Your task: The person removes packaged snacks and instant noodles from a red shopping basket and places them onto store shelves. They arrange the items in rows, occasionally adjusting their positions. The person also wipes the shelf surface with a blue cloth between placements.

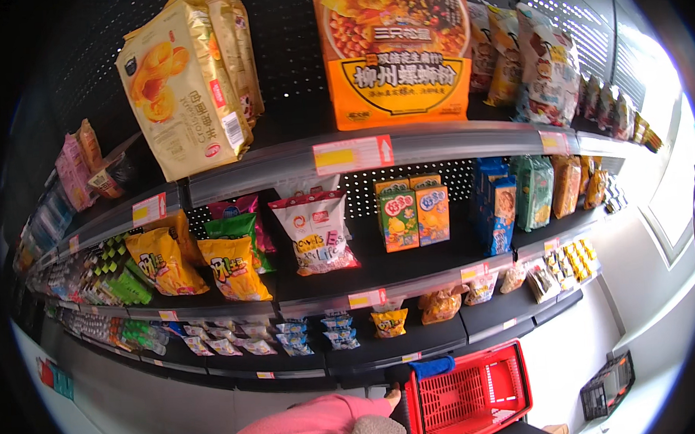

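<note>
My left hand (393, 398) shows only in small part, at the end of a pink sleeve that crosses from the lower left. It is at the left side of a red plastic shopping basket (454, 405), next to a dark part there. The fingers are mostly hidden, so whether they grip the basket cannot be told. Inside, the visible part of the basket holds no goods. A blue cloth-like piece (433, 367) lies along its upper left rim. My right hand is out of view. Before me stand black store shelves (398, 353) with packaged snacks.
On the top shelf are gold pastry bags (185, 90) and an orange noodle pack (397, 72). Below stand yellow snack bags (234, 270), a white and red bag (313, 235), small boxes (416, 214) and blue packs (499, 211). A black crate (607, 384) is on the floor at right.
</note>
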Demonstrator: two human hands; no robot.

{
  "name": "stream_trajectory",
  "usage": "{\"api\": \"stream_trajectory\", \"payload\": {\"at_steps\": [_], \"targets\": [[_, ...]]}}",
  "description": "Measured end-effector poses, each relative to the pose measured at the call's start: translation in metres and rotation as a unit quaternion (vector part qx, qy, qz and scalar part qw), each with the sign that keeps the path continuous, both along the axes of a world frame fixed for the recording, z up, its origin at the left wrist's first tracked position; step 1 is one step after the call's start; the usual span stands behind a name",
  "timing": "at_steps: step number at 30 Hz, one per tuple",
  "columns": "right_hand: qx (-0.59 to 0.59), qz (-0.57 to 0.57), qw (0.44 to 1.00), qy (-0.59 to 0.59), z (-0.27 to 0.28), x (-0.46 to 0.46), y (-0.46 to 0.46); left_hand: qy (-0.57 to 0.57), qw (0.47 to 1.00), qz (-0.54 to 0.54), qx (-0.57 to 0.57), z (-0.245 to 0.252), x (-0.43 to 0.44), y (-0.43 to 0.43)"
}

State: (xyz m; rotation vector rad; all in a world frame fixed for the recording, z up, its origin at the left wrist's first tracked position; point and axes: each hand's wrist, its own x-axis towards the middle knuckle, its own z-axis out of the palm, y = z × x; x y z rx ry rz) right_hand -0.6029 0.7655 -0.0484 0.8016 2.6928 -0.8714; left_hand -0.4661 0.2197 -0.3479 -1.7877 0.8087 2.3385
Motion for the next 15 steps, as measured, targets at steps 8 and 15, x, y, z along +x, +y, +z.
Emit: {"api": "stream_trajectory", "payload": {"at_steps": [8,15], "targets": [[-0.262,0.061,0.946,0.183,-0.018,0.037,0.024,0.034,0.999,-0.029,0.011,0.009,0.033,-0.005],[-0.163,0.031,0.965,0.203,-0.026,0.067,0.037,0.044,0.998,-0.040,0.032,0.011,0.029,-0.004]]}}
